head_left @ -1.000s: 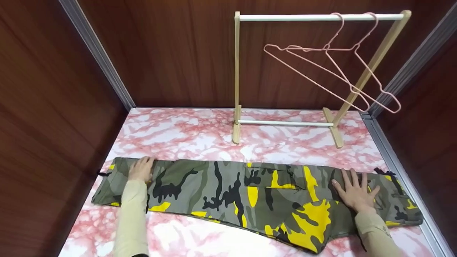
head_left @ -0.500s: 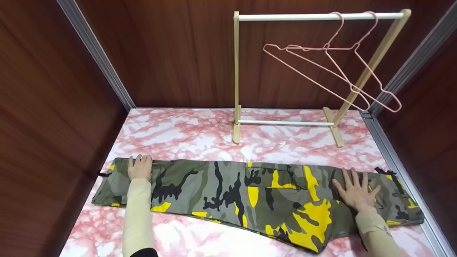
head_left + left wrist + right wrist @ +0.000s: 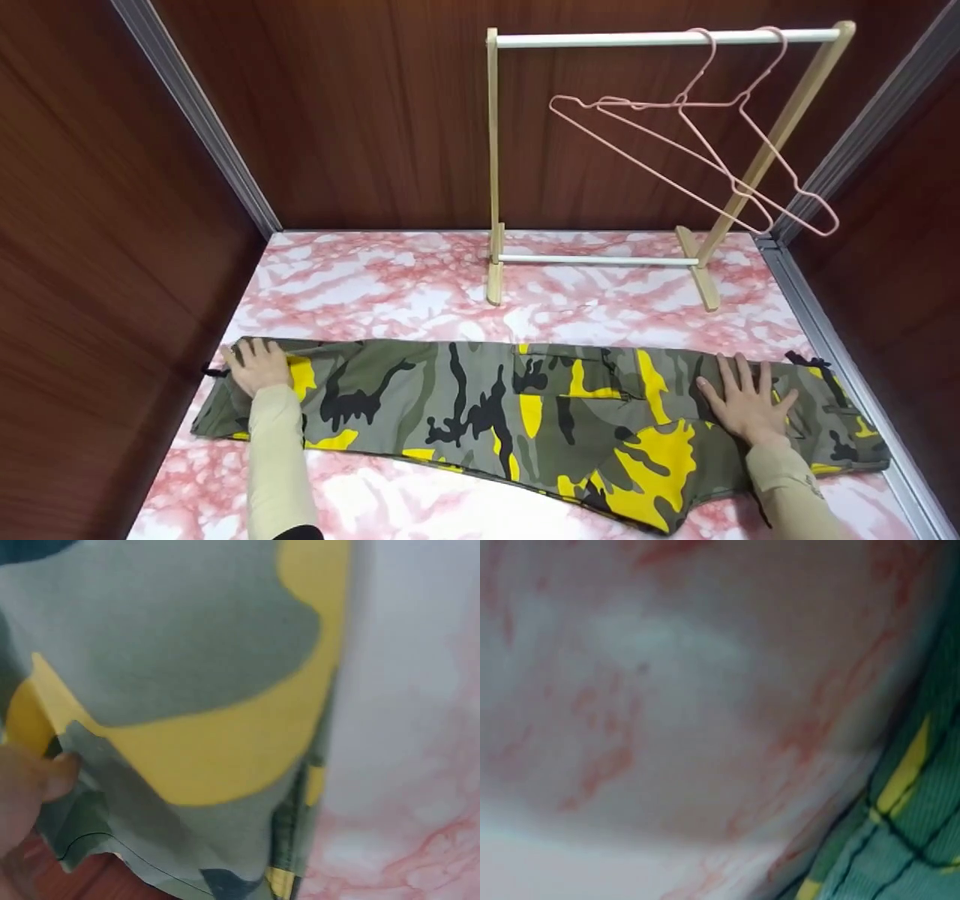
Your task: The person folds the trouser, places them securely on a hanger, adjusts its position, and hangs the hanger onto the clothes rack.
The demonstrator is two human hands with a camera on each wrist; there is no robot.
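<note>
A pair of camouflage trousers (image 3: 420, 390) in grey, green, black and yellow lies lengthwise across the table, its legs together. My left hand (image 3: 259, 367) rests on the cuff end at the left, fingers reaching to the far edge. In the left wrist view, the thumb (image 3: 56, 776) touches the cloth beside a small fold, close to the stitched hem. Towards the waist end, my right hand (image 3: 750, 405) presses flat on the cloth with its fingers spread. The right wrist view holds only a stitched strip of the trousers (image 3: 915, 817), without the hand.
Behind the trousers stands a wooden rack (image 3: 495, 150) with white rails, two pink hangers (image 3: 679, 105) on its top bar. The table (image 3: 375, 285) has a red-and-white marbled cover. Brown panels (image 3: 360, 112) with metal corner strips enclose the back and sides.
My left hand has slid left along the trousers to the cuff end, uncovering a yellow patch, and the cloth beside it has creased a little. The right hand stays in place.
</note>
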